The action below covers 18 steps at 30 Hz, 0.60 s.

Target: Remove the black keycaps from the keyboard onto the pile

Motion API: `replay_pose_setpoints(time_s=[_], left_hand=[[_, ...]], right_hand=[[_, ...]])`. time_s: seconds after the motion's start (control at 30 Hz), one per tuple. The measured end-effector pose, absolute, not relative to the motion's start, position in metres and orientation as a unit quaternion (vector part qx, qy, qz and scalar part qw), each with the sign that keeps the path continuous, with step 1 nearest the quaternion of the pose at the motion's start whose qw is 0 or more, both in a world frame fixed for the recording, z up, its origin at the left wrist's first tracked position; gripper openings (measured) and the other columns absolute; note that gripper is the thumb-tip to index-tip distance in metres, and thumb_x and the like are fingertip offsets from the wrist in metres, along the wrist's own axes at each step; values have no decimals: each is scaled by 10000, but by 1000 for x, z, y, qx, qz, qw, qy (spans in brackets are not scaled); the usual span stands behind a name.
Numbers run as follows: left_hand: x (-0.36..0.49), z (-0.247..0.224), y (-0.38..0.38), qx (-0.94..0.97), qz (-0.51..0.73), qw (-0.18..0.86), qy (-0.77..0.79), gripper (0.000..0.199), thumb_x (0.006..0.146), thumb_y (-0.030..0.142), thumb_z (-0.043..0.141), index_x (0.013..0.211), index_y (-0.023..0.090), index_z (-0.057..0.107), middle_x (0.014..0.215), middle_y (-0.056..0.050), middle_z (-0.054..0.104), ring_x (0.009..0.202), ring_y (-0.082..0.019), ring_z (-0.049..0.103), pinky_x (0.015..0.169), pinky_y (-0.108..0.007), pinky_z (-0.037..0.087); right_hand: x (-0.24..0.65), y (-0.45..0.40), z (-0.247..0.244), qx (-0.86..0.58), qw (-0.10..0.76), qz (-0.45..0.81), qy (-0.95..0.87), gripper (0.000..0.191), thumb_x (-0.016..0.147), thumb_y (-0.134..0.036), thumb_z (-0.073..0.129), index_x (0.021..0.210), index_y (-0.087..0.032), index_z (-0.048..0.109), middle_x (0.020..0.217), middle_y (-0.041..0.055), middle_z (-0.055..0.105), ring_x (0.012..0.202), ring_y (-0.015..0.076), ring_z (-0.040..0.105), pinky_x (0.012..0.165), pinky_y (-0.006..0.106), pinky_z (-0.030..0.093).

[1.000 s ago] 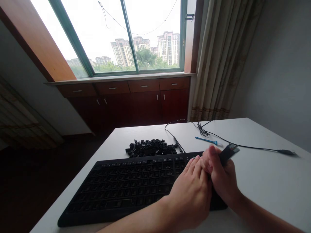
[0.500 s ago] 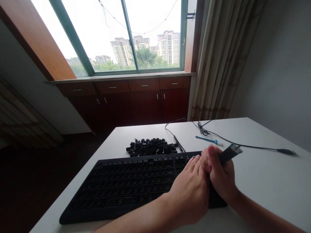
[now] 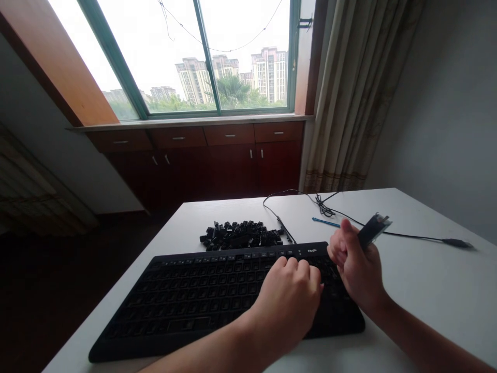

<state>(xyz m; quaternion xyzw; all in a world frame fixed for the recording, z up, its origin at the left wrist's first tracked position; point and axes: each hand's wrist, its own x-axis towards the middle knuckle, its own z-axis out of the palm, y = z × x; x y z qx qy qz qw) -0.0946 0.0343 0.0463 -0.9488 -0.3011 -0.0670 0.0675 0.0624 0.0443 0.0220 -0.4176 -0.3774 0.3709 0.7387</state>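
A black keyboard point(image 3: 186, 295) with its keycaps off lies across the table under my hands. My left hand point(image 3: 291, 298) is over the right-centre part of it, back up and fingers curled under; what they hold, if anything, is hidden. Above the keyboard's right end, my right hand point(image 3: 359, 272) is wrapped around a dark, flat-handled tool point(image 3: 371, 230), whose light-coloured end points up and right. Its lower part is hidden by the fist, so its exact kind does not show. A heap of black keycaps point(image 3: 240, 235) lies just behind the keyboard.
On the white table point(image 3: 430, 290), a thin blue tool point(image 3: 325, 221) lies behind my right hand, partly covered by it. A black cable point(image 3: 326, 210) is bundled at the back, its plug point(image 3: 456, 243) to the right. A narrow black strip point(image 3: 286, 229) rests beside the keycaps.
My left hand has come away from my right hand, shifting left over the keyboard with its fingers now curled. The right hand has moved slightly right, still gripping the dark tool.
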Motion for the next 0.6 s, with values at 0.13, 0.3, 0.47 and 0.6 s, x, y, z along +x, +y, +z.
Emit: replay_pose_setpoints(time_s=[0.13, 0.3, 0.47, 0.6], left_hand=[[-97, 49, 37, -961, -42, 67, -266, 78, 848, 93, 567, 862, 168, 584, 815, -44, 612, 693, -229, 602, 613, -368, 528], [-107, 66, 56, -953, -52, 52, -292, 161, 830, 18, 534, 883, 164, 576, 865, -46, 629, 720, -213, 631, 654, -338, 546], [-125, 74, 91, -929, -65, 80, -354, 260, 815, -51, 509, 950, 154, 593, 986, -71, 635, 840, -215, 639, 753, -318, 543], [-137, 76, 110, -904, -50, 116, -410, 297, 851, -57, 474, 1001, 154, 622, 1031, -83, 644, 884, -231, 642, 790, -350, 530]], right_hand=[[64, 44, 23, -425, 736, 360, -385, 530, 973, -516, 615, 599, -213, 394, 476, -62, 367, 424, 80, 323, 427, 281, 220], [65, 45, 24, -432, 732, 357, -388, 532, 970, -525, 613, 594, -214, 400, 475, -60, 365, 428, 85, 338, 433, 283, 235], [66, 44, 22, -445, 718, 367, -389, 540, 961, -546, 613, 589, -215, 405, 486, -55, 373, 433, 88, 346, 437, 285, 229], [67, 44, 20, -443, 719, 367, -390, 537, 958, -549, 616, 592, -218, 403, 490, -58, 363, 433, 90, 339, 439, 285, 235]])
